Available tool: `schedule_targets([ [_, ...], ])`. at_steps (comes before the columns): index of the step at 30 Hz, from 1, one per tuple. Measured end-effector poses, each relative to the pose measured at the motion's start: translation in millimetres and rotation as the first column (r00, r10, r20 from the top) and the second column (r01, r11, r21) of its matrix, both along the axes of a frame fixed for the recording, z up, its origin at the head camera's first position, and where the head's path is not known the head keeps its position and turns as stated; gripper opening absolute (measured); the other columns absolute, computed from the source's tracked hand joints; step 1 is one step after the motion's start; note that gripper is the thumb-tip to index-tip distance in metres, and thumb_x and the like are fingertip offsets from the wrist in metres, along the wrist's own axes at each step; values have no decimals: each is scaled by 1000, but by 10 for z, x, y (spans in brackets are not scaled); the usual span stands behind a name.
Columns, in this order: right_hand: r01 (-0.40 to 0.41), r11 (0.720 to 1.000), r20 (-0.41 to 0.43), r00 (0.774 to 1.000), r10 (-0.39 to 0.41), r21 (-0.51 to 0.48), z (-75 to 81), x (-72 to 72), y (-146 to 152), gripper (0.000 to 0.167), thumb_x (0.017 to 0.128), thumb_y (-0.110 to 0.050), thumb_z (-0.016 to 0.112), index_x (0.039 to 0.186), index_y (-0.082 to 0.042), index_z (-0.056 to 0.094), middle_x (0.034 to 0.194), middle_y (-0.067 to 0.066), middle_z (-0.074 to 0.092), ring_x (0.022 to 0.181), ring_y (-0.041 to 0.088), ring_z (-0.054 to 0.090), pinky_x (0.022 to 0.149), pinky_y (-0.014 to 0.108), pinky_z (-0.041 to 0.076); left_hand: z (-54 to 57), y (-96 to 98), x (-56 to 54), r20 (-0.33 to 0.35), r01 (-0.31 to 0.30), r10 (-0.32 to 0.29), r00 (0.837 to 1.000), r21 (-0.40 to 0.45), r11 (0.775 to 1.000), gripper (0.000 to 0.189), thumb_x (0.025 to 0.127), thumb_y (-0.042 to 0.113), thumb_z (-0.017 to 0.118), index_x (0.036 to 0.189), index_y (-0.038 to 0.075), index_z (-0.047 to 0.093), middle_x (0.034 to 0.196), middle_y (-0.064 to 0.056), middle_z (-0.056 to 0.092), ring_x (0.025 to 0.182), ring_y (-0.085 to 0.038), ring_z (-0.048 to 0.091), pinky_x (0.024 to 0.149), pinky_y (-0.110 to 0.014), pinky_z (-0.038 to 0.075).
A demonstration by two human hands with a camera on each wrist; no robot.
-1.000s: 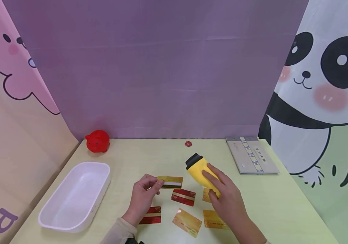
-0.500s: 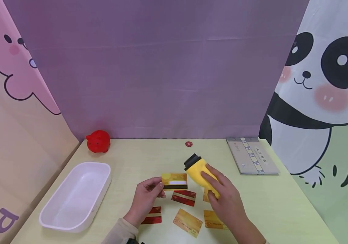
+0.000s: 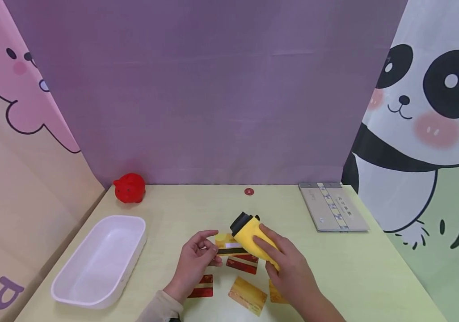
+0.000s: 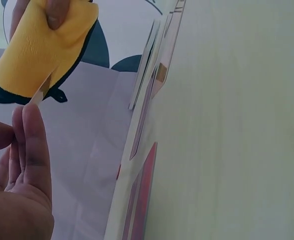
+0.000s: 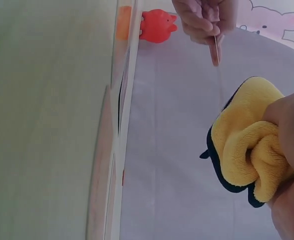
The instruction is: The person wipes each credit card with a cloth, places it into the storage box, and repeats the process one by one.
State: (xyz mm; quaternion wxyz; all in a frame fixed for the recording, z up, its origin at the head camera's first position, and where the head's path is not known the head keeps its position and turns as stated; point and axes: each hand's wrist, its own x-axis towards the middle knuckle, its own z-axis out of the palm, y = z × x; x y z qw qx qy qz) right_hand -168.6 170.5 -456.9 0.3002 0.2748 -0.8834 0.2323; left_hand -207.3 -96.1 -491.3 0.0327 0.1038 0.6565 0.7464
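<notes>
My left hand [image 3: 197,261] pinches the left end of a gold bank card [image 3: 223,240], raised off the table with its dark stripe and white strip showing. From the right, my right hand [image 3: 289,270] grips a folded yellow cloth [image 3: 249,237] with black edging. In the head view the cloth covers the card's right part. Seen from the left wrist, the card [image 4: 39,96] is edge-on and its far end meets the cloth [image 4: 42,55]. In the right wrist view the cloth [image 5: 241,140] bunches in folds under my fingers.
Below the hands lie red cards [image 3: 242,265] and gold cards [image 3: 247,296]. A white plastic tub [image 3: 100,261] stands left, with a red piggy bank [image 3: 129,188] behind it. A red chip [image 3: 249,191] lies at the back, a grey booklet [image 3: 334,206] at the back right.
The card first tilted up and shifted right to show more of its striped face. The cloth then moved left and down, over the card's right part.
</notes>
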Motion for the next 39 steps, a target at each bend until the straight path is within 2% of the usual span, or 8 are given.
schedule_targets([
  [3,-24,1000,12,1000,24,21,-8,13,-22,81,70,11,89,140,-23,68,158,0,50,128,27,61,96,42,59,-3,11,11,4,25,-25,1000,10,1000,41,103,0,64,141,11,57,107,-34,57,78,-24,74,81,-45,64],
  [12,-24,994,58,998,18,103,-35,14,-33,82,69,6,94,140,-27,68,158,-2,50,126,25,62,97,41,59,16,30,57,4,95,-95,995,53,994,43,103,1,64,143,5,52,107,-32,56,80,-24,74,84,-46,64],
  [18,20,992,47,999,-26,125,-41,-1,-9,80,68,6,94,138,-24,69,156,1,52,125,27,62,99,42,58,-4,35,47,-9,103,-103,995,44,994,45,102,-2,63,145,-1,48,105,-29,57,80,-23,74,83,-45,64],
  [25,-42,991,54,998,35,130,-27,16,-37,81,67,5,94,138,-25,70,158,-1,49,125,27,62,96,40,59,-4,31,46,3,118,-119,993,83,990,46,103,-1,63,146,-2,47,106,-26,59,80,-22,74,84,-46,64],
  [30,-14,992,55,998,7,128,-22,5,-22,77,68,7,93,136,-23,71,156,2,52,125,28,62,98,41,58,13,28,47,-1,123,-124,992,78,989,45,102,-3,62,145,-2,48,103,-19,60,79,-22,74,83,-46,64],
  [35,6,991,40,999,-12,136,-25,-6,-5,78,68,6,93,137,-23,70,155,2,53,124,28,63,98,42,58,16,21,46,2,113,-113,994,64,992,46,102,-3,63,146,-2,47,107,-28,58,80,-23,74,83,-46,64],
  [39,-37,990,26,999,34,132,-44,15,-37,82,67,6,94,138,-25,69,158,1,50,122,26,63,94,40,60,8,23,49,8,117,-118,993,71,991,48,103,1,65,147,-1,47,111,-35,56,81,-23,74,85,-46,63],
])
